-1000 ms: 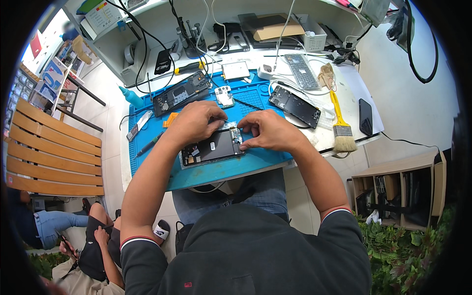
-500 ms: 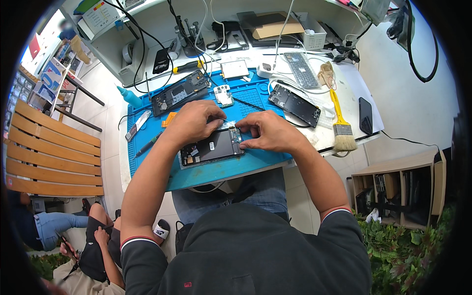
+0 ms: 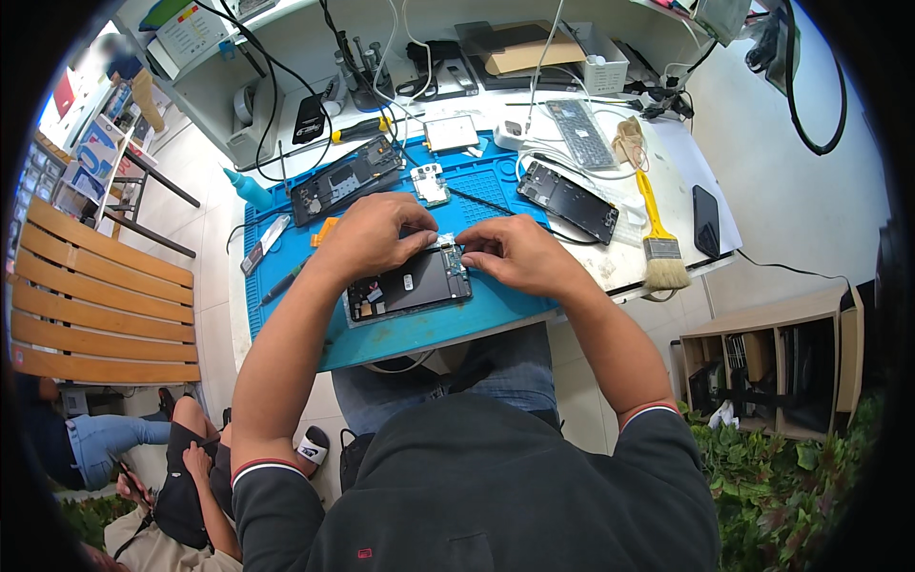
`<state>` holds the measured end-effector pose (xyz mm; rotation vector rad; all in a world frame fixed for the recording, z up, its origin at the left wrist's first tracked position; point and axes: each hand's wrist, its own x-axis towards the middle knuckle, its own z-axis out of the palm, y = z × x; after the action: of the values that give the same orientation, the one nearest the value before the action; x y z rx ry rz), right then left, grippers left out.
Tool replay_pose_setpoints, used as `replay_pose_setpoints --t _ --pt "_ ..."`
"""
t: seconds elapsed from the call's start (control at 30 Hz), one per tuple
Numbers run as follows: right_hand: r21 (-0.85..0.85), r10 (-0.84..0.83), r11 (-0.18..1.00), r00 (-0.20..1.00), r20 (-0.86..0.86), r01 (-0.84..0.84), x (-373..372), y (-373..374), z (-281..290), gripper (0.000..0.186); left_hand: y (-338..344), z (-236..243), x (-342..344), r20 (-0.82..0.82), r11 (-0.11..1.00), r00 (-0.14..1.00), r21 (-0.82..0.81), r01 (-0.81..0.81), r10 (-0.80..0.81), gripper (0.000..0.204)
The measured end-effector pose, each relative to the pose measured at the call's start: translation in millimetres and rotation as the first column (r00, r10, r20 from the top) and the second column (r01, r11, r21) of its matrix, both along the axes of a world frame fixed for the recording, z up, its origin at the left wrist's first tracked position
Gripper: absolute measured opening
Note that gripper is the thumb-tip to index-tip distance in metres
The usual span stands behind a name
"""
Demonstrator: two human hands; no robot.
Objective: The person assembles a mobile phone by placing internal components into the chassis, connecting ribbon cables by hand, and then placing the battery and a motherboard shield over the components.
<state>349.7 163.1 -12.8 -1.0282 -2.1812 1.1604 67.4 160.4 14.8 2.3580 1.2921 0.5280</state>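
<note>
An opened phone (image 3: 398,292), dark with a small circuit board at its right end, lies on the blue mat (image 3: 357,343). My left hand (image 3: 374,238) is curled over its upper edge, thumb and finger pinched on something too small to make out. My right hand (image 3: 515,253) grips the right end of the phone, fingertips beside the board. A loose board (image 3: 430,184) sits above. Phone frames lie upper left (image 3: 345,179) and right (image 3: 568,202). An orange piece (image 3: 323,229) and a screwdriver (image 3: 284,280) are left of my left hand.
A yellow-handled brush (image 3: 660,250) and a black phone (image 3: 706,222) lie at the bench's right. A teal bottle (image 3: 250,189) stands at the left. Cables hang over the back. A wooden bench (image 3: 105,315) and seated people (image 3: 181,477) are at the left, a low cabinet (image 3: 762,372) at right.
My right hand has shifted slightly left and its fingers have drawn a little closer together. My left hand stays over the phone's upper edge. The whole view has shifted very slightly.
</note>
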Motion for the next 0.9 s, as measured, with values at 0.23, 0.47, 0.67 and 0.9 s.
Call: replay_pose_setpoints --t 0.23,0.47,0.67,0.9 --pt "0.002 -0.051 0.999 0.999 0.020 0.051 -6 -2 0 0.030 0 3 2 -0.007 0.999 1.000 -0.045 -0.021 0.021 0.014" --pt "-0.016 -0.086 0.996 0.996 -0.023 0.085 -4 -4 -3 0.028 1 3 4 -0.025 0.999 0.999 -0.042 -0.031 0.030 0.016" --pt "0.042 -0.091 0.995 0.996 -0.016 0.092 -3 -9 3 0.027 -2 -1 3 -0.005 0.998 0.999 0.015 -0.053 0.053 0.017" --pt "0.243 -0.042 0.969 0.999 -0.004 0.042 4 -24 7 0.024 -23 13 -2 -0.019 0.958 0.997 0.275 0.078 -0.076 0.023"
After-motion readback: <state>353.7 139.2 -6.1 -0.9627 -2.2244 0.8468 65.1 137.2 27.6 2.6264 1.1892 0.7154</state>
